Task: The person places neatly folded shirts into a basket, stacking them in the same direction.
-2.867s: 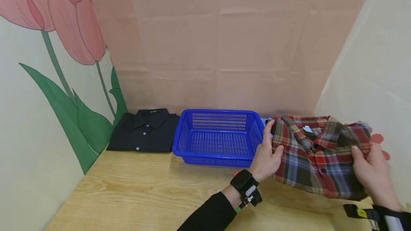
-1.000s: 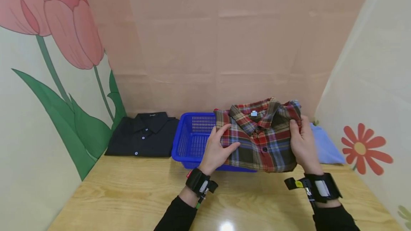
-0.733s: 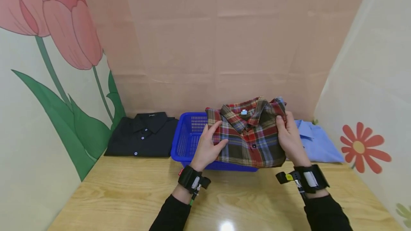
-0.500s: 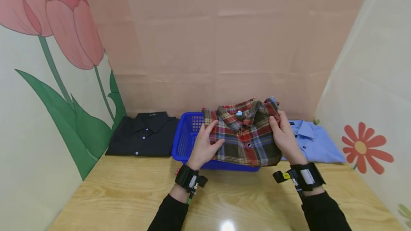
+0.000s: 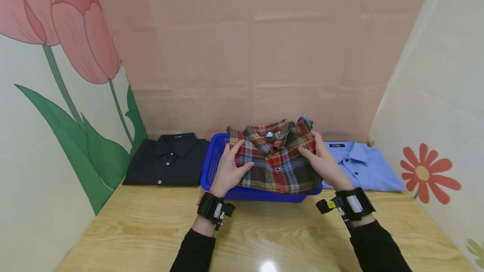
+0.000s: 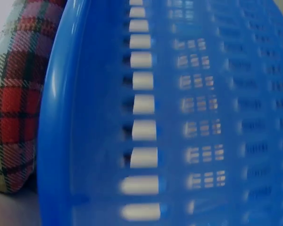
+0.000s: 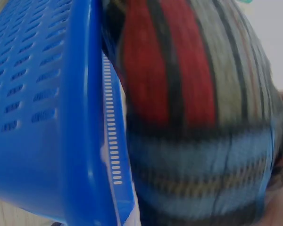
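In the head view a folded plaid shirt (image 5: 277,165), red, olive and blue, is over the blue plastic basket (image 5: 264,197), its front edge near the rim. My left hand (image 5: 229,171) holds the shirt's left side, thumb on top. On the right side my right hand (image 5: 321,160) grips it, thumb on top. Fingers under the cloth are hidden. The left wrist view shows the shirt (image 6: 14,113) beside the slotted basket wall (image 6: 99,117). In the right wrist view the shirt (image 7: 193,94) bulges next to the basket rim (image 7: 80,117).
Left of the basket lies a folded black shirt (image 5: 166,163). A folded light blue shirt (image 5: 364,169) lies to its right, partly behind my right hand. All stand on a wooden table (image 5: 280,234), with a brown sheet (image 5: 249,53) at the back.
The plaid shirt has travelled left in both hands, from right of the basket to over it, and slightly down lately. The light blue shirt beneath its first position is uncovered.
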